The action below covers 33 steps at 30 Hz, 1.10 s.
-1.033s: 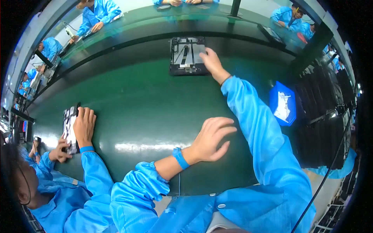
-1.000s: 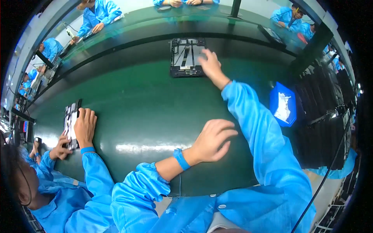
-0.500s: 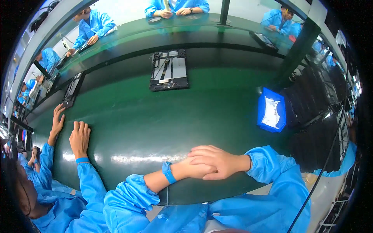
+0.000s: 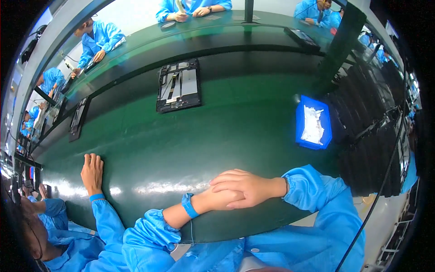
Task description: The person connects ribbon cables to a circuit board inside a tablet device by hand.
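My two hands rest one over the other near the front edge of the green table (image 4: 149, 154). My right hand (image 4: 244, 187) lies on top, fingers stretched flat across my left hand (image 4: 216, 199). Most of the left hand's fingers are hidden underneath. A blue band with a thin cord circles my left wrist. Farther off, beyond both hands and touched by neither, an opened tablet-like device (image 4: 189, 86) lies with its black frame and grey inner parts exposed.
A blue bin (image 4: 300, 122) of white pieces stands at right, beside stacked black sheets or trays (image 4: 362, 172). A co-worker's hand (image 4: 93, 174) rests on the table at left. Another opened device (image 4: 78, 120) lies beyond it. A dark post (image 4: 340, 45) rises at the back right.
My view has shifted slightly, moving the far devices left in the picture. My hands keep their overlapped pose. The left co-worker's other hand has drawn back from the device at left.
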{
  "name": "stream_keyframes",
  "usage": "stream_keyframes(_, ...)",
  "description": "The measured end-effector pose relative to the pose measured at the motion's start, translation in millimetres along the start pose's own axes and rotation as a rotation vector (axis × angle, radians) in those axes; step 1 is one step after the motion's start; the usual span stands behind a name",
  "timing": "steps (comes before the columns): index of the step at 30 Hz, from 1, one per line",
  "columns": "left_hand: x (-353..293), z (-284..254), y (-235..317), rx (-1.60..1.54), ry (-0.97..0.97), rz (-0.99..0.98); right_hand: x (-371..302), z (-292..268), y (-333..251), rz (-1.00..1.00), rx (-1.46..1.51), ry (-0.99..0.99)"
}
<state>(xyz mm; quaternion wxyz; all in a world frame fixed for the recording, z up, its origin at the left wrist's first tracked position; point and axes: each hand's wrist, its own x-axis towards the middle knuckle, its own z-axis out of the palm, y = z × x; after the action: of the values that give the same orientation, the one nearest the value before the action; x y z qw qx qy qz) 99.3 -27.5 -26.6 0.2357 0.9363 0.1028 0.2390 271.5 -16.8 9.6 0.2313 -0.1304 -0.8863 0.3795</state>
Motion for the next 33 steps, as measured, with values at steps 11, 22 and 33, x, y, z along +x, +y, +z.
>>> stream_keyframes(11, 9.6, 1.5, -0.6, 0.014, 0.003, -0.021, -6.6, -3.8, 8.1, -0.018, -0.006, 0.016)
stream_keyframes(22, 19.8, 3.6, -0.3, 0.023, 0.022, -0.003, -12.6, -14.8, 4.8, 0.012, -0.007, -0.010)
stream_keyframes(33, 26.9, 6.1, -4.0, 0.012, 0.002, 0.013, -16.9, -21.5, 4.9, -0.007, 0.036, 0.007)
